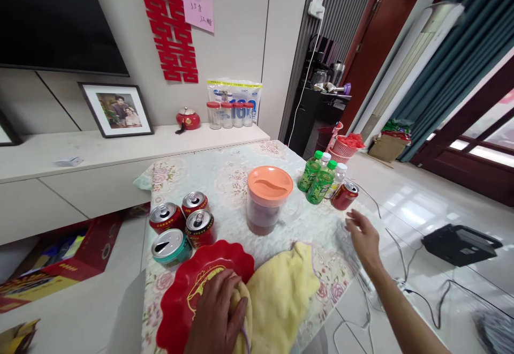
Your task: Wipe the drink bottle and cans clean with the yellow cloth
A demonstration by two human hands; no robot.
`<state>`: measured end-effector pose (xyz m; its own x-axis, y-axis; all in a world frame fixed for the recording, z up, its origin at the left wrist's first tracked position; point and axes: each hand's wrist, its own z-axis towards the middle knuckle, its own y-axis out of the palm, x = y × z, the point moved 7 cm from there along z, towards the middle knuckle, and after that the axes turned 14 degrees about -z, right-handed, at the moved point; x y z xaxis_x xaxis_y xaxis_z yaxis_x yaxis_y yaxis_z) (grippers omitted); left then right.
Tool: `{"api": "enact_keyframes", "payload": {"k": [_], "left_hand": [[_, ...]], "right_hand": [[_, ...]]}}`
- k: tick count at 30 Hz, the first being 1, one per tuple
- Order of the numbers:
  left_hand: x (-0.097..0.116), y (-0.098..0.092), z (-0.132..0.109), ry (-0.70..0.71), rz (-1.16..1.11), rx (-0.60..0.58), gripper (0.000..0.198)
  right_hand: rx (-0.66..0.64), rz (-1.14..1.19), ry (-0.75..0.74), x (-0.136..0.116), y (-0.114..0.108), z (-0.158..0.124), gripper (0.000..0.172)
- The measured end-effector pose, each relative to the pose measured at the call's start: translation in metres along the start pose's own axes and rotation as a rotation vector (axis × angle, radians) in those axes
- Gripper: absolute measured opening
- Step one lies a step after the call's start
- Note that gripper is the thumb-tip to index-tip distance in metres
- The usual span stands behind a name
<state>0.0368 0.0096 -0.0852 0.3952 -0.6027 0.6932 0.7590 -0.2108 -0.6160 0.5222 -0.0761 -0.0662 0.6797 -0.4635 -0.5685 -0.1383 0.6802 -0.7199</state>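
Observation:
My left hand [219, 311] is closed on the edge of a yellow cloth [281, 295], over a red scalloped plate [168, 311] with a yellow print. My right hand [363, 236] is held at the table's right side with its fingers apart and nothing in them. Just beyond its fingertips is a red can [344, 196], tilted near green-capped bottles [320, 185] and clear bottles with white caps. A clear plastic pitcher [263, 215] with an orange lid [270, 183] stands mid-table, dark liquid inside. Several opened cans, red [201, 227] and teal [172, 248], stand together at the left.
Behind the table runs a white cabinet [100, 153] with a framed photo [116, 110], a red pot [188, 119] and red-lidded jars [227, 115]. Cables and a black case [460, 244] lie on the floor at right. A red basket [341, 148] stands beyond the bottles.

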Motion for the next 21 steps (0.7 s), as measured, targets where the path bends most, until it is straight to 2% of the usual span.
{"api": "enact_keyframes", "payload": {"k": [3,7,10,12,15,18,21], "left_hand": [[0.015,-0.007,0.005,0.066,0.022,0.061,0.035],[0.039,-0.021,0.008,0.102,0.016,0.095,0.028],[0.051,-0.040,0.013,0.071,-0.031,0.136,0.029],[0.054,-0.060,0.016,0.046,-0.049,0.227,0.032],[0.050,-0.091,0.018,0.027,0.003,0.376,0.034],[0.036,-0.116,0.018,-0.002,0.099,0.501,0.034],[0.017,-0.127,0.022,-0.044,0.123,0.538,0.041]], "right_hand": [[-0.113,0.100,-0.215,-0.052,0.007,-0.065,0.063],[-0.249,0.180,-0.520,-0.138,-0.001,-0.142,0.026],[-0.280,0.234,-0.668,-0.178,-0.011,-0.174,0.020],[-0.215,0.199,-0.778,-0.189,-0.013,-0.187,0.023],[-0.141,0.049,-0.903,-0.184,0.002,-0.201,0.028],[-0.093,-0.074,-0.963,-0.167,0.018,-0.210,0.032],[-0.040,-0.136,-0.987,-0.158,0.021,-0.216,0.033]]}}
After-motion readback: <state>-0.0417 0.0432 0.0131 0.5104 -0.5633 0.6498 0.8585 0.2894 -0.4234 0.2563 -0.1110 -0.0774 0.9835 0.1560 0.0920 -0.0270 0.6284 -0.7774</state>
